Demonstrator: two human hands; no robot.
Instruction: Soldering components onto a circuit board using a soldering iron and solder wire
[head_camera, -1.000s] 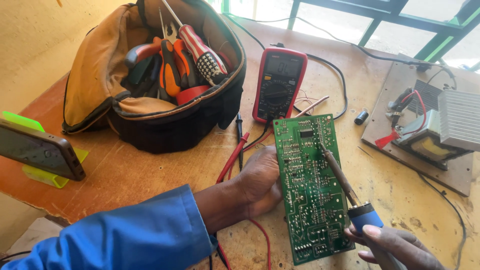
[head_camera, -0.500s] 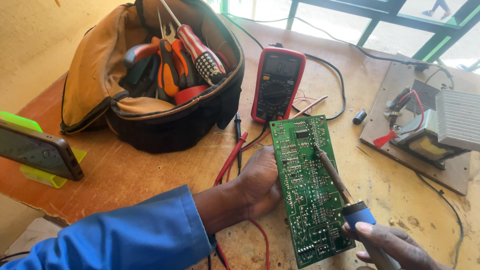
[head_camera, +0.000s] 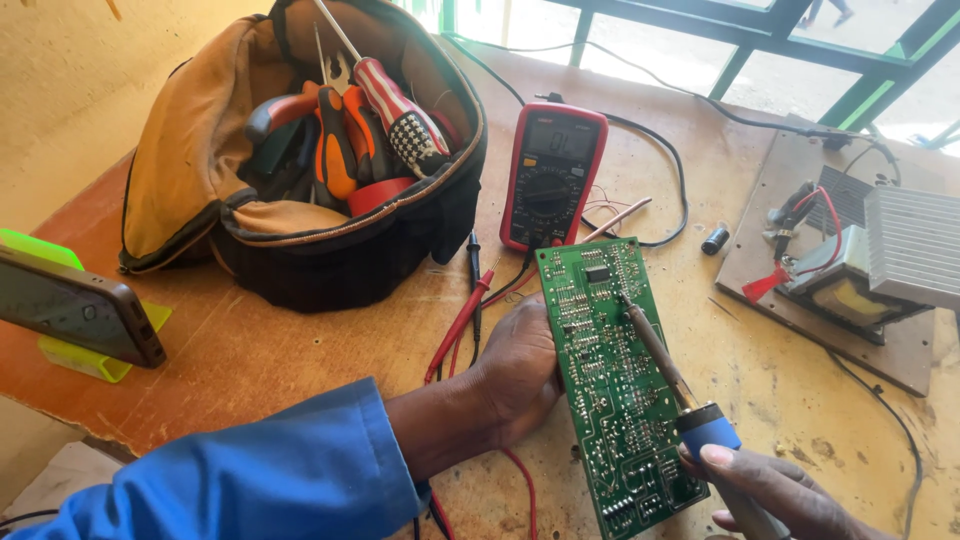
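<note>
The left hand (head_camera: 515, 375) has its grip closed on the left edge of a green circuit board (head_camera: 615, 380), holding it tilted up off the wooden bench (head_camera: 250, 350) near the middle of the view. The right hand (head_camera: 790, 495), at five o'clock, grips the blue handle of a soldering iron (head_camera: 670, 365), whose metal tip touches the upper half of the board. At twelve o'clock from the board lies a red multimeter (head_camera: 552, 175), its red and black probe leads (head_camera: 470, 300) running past the left hand. An open tool bag (head_camera: 300, 160) full of screwdrivers and pliers sits at ten o'clock. A phone (head_camera: 80, 310) on a green stand is at nine o'clock, and a wooden plate with a transformer (head_camera: 850, 290) at two o'clock.
</note>
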